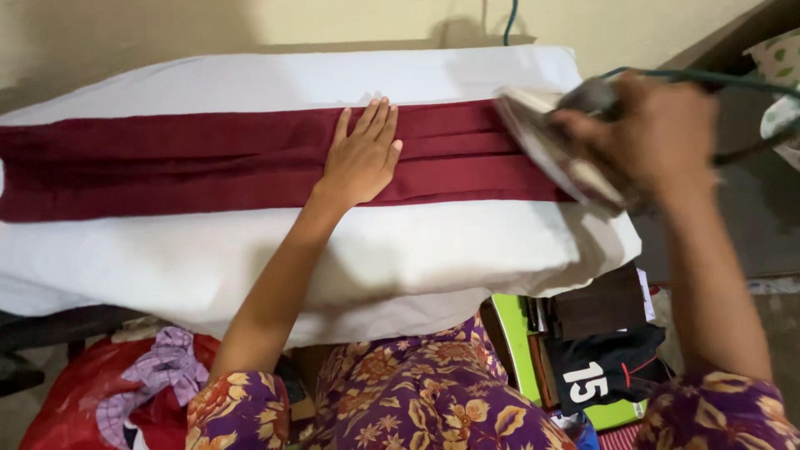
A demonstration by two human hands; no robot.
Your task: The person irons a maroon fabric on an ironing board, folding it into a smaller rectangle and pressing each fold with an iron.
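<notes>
A white padded board point(250, 250) lies under both hands. Across it runs a folded maroon cloth point(167, 162), pressed beneath the left hand point(362, 158), which lies flat with fingers released. At the cloth's end, the right hand point(658, 133) grips a blurred iron point(558, 150), its green cord point(708, 79) trailing beyond.

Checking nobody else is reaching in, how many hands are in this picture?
2. The left hand lies flat on the maroon cloth mid-board; the right hand grips the iron at the cloth's right end. No others show.
</notes>
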